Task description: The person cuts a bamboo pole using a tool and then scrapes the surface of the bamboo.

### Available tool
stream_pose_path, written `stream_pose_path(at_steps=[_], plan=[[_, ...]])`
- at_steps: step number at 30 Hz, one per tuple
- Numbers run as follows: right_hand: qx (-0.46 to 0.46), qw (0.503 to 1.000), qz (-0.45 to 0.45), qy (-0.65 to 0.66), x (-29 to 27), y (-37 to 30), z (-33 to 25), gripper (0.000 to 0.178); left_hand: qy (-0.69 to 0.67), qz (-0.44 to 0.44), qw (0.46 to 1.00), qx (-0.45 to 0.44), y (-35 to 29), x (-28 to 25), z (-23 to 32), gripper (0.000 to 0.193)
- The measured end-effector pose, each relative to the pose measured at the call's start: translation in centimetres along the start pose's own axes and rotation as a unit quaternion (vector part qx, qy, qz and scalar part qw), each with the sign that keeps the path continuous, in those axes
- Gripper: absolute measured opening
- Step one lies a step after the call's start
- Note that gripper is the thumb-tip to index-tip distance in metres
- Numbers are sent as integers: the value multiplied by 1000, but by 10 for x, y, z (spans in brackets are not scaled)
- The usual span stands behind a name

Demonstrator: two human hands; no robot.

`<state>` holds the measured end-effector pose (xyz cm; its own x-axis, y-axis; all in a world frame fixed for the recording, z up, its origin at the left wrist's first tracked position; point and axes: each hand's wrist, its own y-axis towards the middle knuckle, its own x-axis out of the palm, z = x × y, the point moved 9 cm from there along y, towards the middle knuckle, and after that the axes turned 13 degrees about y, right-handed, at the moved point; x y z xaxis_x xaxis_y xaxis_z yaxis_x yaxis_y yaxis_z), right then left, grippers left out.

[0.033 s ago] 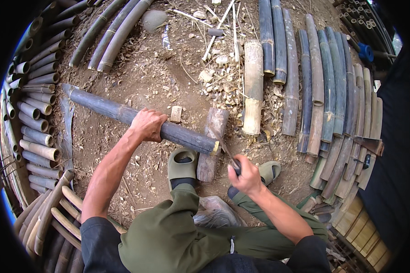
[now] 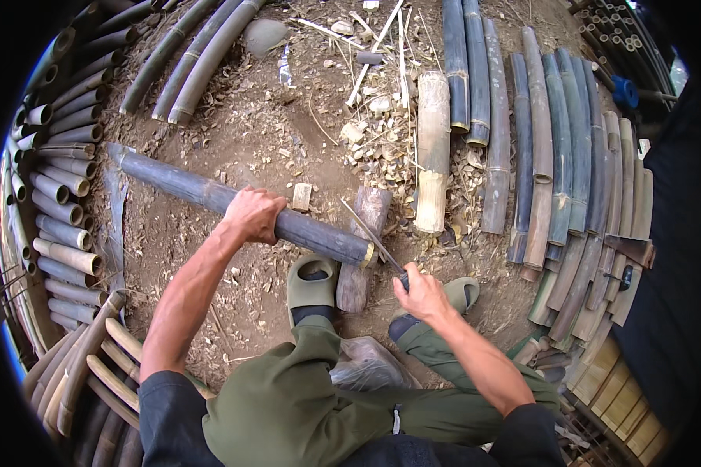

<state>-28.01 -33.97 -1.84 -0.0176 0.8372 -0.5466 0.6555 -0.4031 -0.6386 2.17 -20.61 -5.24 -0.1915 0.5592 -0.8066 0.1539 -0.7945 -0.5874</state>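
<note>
My left hand (image 2: 253,214) grips a long dark bamboo pole (image 2: 171,185) around its middle. The pole runs from the upper left down to its cut end near a short wooden block (image 2: 362,249) standing by my feet. My right hand (image 2: 420,294) is shut on the handle of a knife (image 2: 372,236). Its thin blade points up and left, touching the pole's cut end. Green slippers (image 2: 310,282) are on both my feet, either side of the block.
Split bamboo halves (image 2: 568,156) lie in rows on the right. Whole bamboo poles (image 2: 58,202) are stacked along the left, with pale curved slats (image 2: 93,366) at the lower left. A pale bamboo section (image 2: 432,148) and wood chips (image 2: 382,124) litter the dirt ahead.
</note>
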Motion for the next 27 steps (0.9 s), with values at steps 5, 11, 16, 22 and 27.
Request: stream_pose_path(at_steps=[5,11,16,22,27], plan=[[-156,970,68,171,-43,-29,-85,34,31,119,992,-2,-18,5,3,39],[25,1000,-13,9,1,4,-5,35,60,276,959,-11,-30,-9,6,35],[-187,963,95,167,-45,-25,-90,34,32,297,954,-27,-41,-8,10,41],[21,999,-24,15,-3,13,-4,33,74,394,915,-46,-47,-8,17,46],[-140,975,86,150,-41,-17,-59,36,36,342,938,-51,-50,-1,18,49]])
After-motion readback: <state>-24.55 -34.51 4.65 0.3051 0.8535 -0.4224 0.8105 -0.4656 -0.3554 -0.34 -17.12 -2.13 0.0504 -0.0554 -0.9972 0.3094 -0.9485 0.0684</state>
